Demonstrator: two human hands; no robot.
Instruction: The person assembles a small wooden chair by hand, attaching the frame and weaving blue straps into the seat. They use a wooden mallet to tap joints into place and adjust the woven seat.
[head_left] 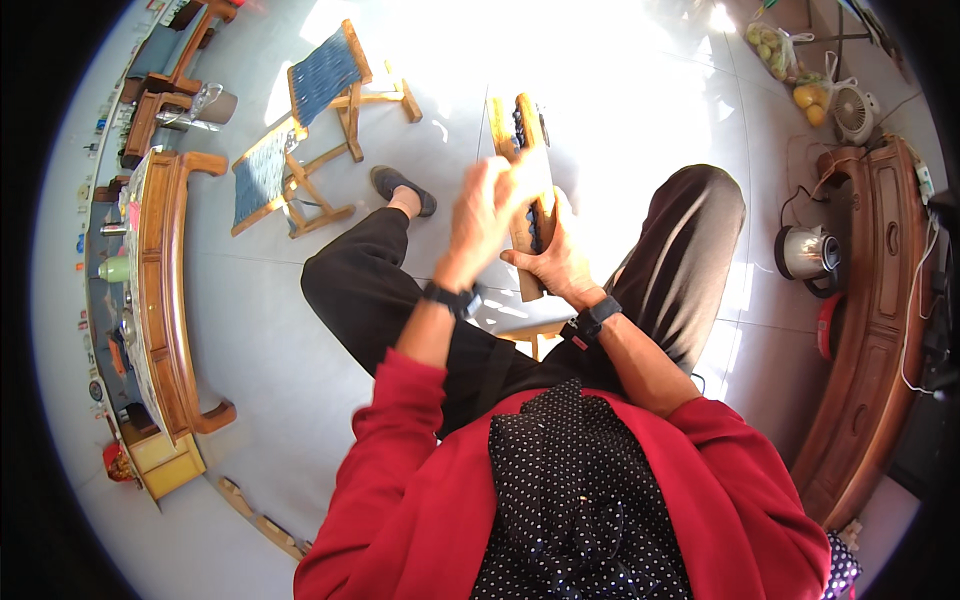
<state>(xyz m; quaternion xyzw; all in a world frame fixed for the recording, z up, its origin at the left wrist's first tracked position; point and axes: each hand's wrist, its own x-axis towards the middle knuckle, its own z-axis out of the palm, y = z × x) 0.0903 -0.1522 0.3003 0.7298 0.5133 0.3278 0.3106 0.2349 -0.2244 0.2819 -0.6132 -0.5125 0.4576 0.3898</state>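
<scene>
Between my knees stands a narrow wooden frame [522, 238] with dark blue cord along its bars; it resembles a folded stool. My right hand [563, 258] grips its near part, with the thumb across the wood and the fingers round the right side. Over the frame's middle, my left hand [484, 212] is curled, its fingertips by the cord. Glare and motion blur hide what those fingers hold. Both wrists carry dark bands. Part of a light wooden piece [533, 332] shows below the frame, between my thighs.
Two folding stools, one with a dark blue woven seat [328, 80] and one with a paler seat [262, 178], stand ahead on the left. A wooden table [165, 300] lines the left. A kettle [808, 252], a fan [853, 112] and a wooden cabinet [880, 300] are on the right.
</scene>
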